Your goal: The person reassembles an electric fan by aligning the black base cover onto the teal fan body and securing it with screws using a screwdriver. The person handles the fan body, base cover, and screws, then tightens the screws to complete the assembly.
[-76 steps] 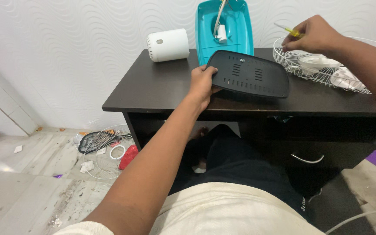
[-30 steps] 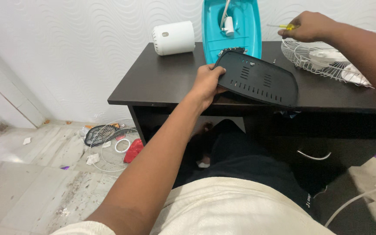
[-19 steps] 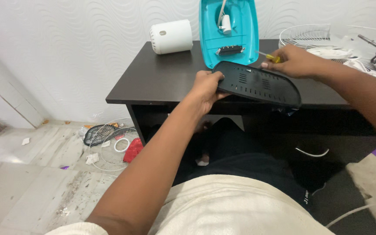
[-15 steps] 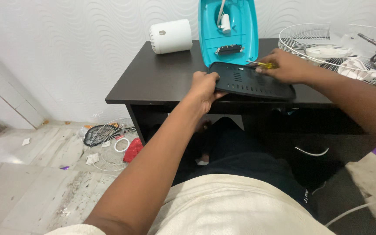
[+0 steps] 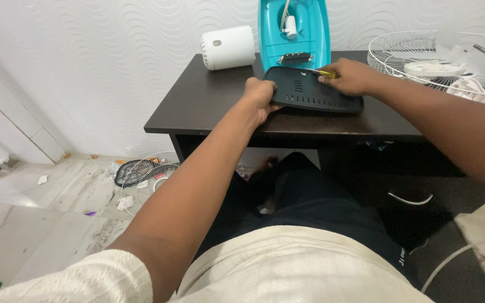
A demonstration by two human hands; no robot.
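Head view, near to far. My left hand (image 5: 259,94) clamps the left end of the flat black plastic cover plate with rows of slots (image 5: 315,92), thumb below and fingers curled over its rim, so that the plate stays put near the front edge of the dark wooden table (image 5: 209,106). My right hand (image 5: 350,76) is closed around a thin yellow-handled screwdriver (image 5: 325,72), its tip resting on the far edge of the plate; that grip lets the tool bear down while the other hand braces. Just behind the plate, a turquoise plastic housing (image 5: 294,31) leans upright against the wall, its open side facing me. At the table's far left lies a white ribbed cylindrical cap (image 5: 228,47); toward the right edge rests a white wire fan guard (image 5: 405,59). Another wire guard (image 5: 144,179) lies on the floor at left.
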